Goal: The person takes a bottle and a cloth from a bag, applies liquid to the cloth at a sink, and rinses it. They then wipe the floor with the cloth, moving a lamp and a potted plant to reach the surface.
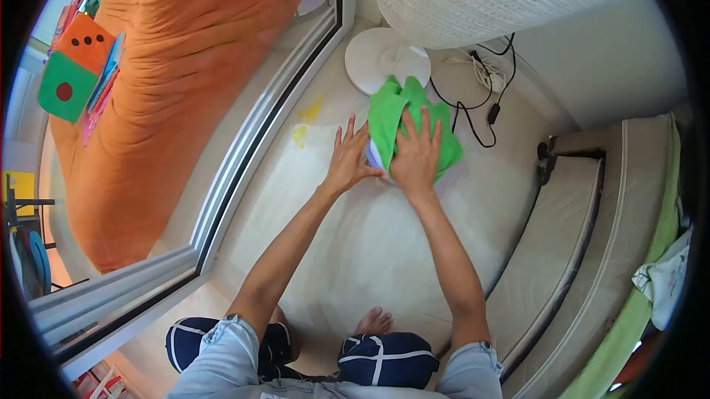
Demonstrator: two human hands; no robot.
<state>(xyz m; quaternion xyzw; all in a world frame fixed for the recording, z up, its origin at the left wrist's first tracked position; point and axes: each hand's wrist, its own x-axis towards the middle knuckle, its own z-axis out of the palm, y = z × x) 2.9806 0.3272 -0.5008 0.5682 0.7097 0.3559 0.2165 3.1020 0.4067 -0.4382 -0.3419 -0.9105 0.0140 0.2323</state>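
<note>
Right hand [416, 153] flat, fingers spread, pressing the crumpled bright green cloth [396, 119] on the pale floor [370, 251]; left hand [348, 160] open beside it, fingertips touching its edge. Round white lamp base [373, 59] just beyond, black cable [481, 114] alongside. No readable writing.

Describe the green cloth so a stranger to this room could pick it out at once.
Start at the round white lamp base on the pale floor beside the sliding glass door. Just in front of it lies the green cloth, crumpled under the right hand, with the left hand beside it. It is the only bright green thing on that floor.
</note>
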